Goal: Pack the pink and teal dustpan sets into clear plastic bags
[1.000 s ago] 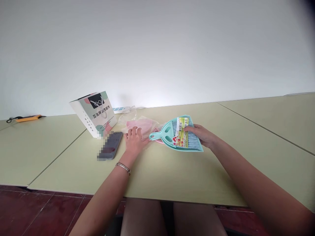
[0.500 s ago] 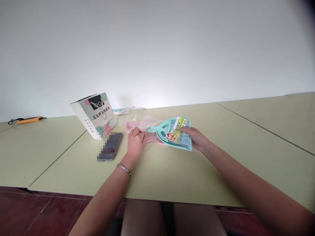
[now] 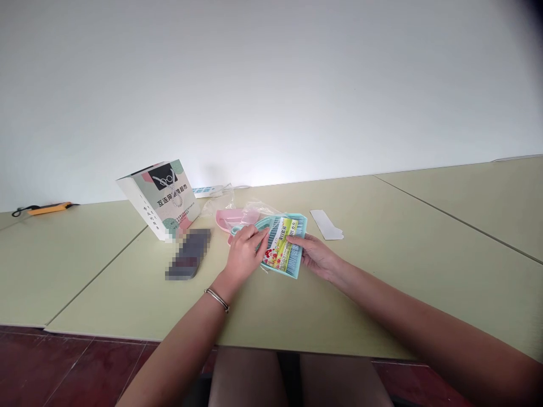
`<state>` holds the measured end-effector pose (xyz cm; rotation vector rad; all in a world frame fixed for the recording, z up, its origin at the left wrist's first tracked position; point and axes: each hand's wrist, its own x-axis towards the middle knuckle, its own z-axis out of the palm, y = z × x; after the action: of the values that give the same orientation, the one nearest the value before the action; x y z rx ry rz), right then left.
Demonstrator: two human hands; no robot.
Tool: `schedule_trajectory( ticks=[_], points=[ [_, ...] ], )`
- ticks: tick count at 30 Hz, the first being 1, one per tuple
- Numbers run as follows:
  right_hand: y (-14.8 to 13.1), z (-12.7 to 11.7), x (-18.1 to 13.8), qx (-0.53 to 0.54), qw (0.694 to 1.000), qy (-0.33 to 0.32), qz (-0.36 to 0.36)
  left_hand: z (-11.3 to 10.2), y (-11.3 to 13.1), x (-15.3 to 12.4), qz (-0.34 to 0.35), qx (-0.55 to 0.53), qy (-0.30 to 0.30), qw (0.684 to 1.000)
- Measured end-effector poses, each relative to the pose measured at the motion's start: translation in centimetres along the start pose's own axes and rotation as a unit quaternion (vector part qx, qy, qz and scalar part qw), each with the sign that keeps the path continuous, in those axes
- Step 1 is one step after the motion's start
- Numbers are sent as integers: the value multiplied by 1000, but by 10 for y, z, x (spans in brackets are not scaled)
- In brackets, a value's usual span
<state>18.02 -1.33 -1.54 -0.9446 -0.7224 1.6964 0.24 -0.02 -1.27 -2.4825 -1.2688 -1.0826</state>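
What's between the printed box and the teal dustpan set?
Head view: a pink dustpan in clear wrapping lies between printed box and teal dustpan set.

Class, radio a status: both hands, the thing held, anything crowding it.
Holding teal dustpan: left hand at handle, right hand at rim. Behind it, pink dustpan. Leftward, phone.

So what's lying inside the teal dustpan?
The teal dustpan holds a brush with pale blue bristles and a printed label across them. The left hand covers the handle end, and the pan's floor is hidden.
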Motion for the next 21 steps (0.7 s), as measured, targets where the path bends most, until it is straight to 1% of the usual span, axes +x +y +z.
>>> schedule_trajectory(
  ticks=[3,6,10,12,13,17,19,21],
  points=[
    [0,-3,3,16,1000,11,-3,0,-2,1,-12,-38,-18,999],
    [0,-3,4,26,999,30,-1,0,-2,1,-16,-59,-20,998],
    [-2,-1,2,9,999,4,31,-1,0,1,-18,-63,-14,998],
    [-2,0,1,16,999,0,28,-2,1,1,-15,-72,-17,997],
    [-1,0,0,22,999,4,22,-2,2,0,-6,-85,-29,996],
    [6,0,2,50,998,32,-13,-3,5,-1,59,-133,-116,982],
    [8,-1,3,67,996,41,-30,-4,6,-1,71,-123,-125,982],
    [8,-1,4,87,994,50,-45,-5,5,0,67,-102,-109,986]
  ],
)
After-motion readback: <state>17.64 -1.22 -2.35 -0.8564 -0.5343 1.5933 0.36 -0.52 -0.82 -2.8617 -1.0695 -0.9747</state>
